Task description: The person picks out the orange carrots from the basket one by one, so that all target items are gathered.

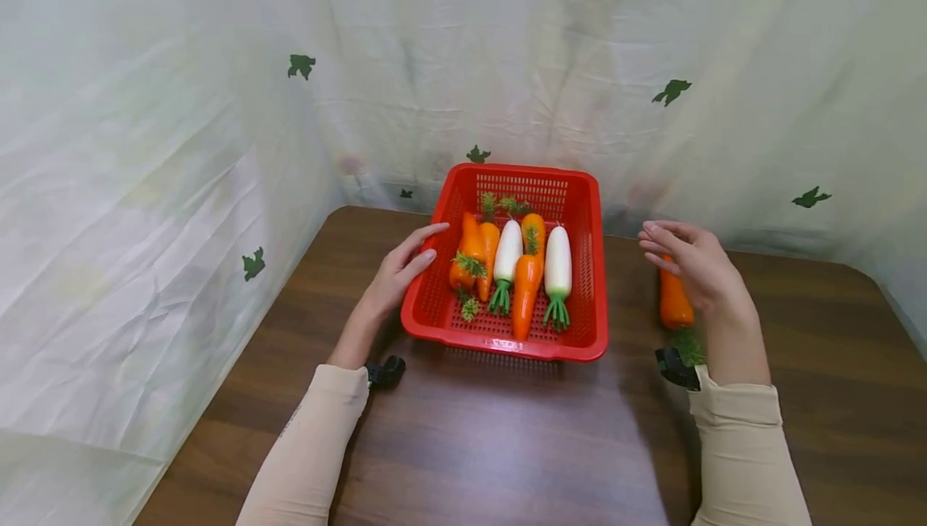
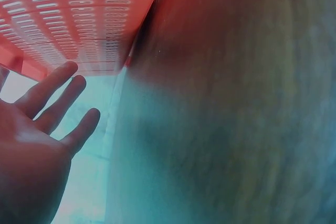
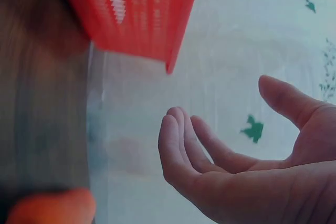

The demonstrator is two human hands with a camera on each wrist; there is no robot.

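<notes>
A red plastic basket [image 1: 504,343] holds several orange carrots [image 1: 527,289] with green tops and two white radishes [image 1: 558,262] with green stems. At the basket's left rim is my left hand [image 1: 397,275], thumb and fingers extended. In the left wrist view its fingers [image 2: 52,90] spread beside the slotted basket wall; whether they touch it I cannot tell. To the right of the basket, my right hand [image 1: 698,265] hovers with loosely bent fingers and nothing in them. Another carrot [image 1: 675,301] lies on the table just beneath it, partly hidden by that hand.
The brown wooden table [image 1: 507,437] ends at a pale curtain [image 1: 550,67] with green bird shapes, behind and on the left. A black wrist strap [image 1: 387,371] is on the left wrist and another strap [image 1: 677,367] on the right.
</notes>
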